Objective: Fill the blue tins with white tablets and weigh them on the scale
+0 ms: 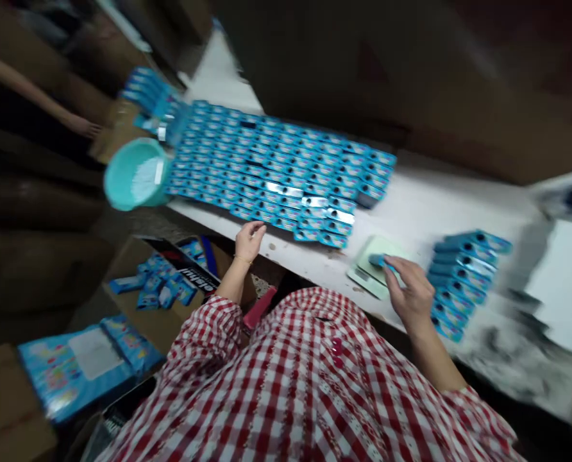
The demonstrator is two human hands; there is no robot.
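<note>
My right hand pinches a small blue packet over the pale green scale near the table's front edge. Whether the packet touches the scale's top is unclear. My left hand is at the front edge of the table, its fingers pressed together beside the rows of blue packets; anything between its fingertips is too small to tell. To the right of the scale stands a shorter stack of blue packets.
The white table runs across the view. At its left end sit a turquoise basin and more blue packets. Below is a cardboard box of loose blue packets. Another person's arm reaches in at the upper left.
</note>
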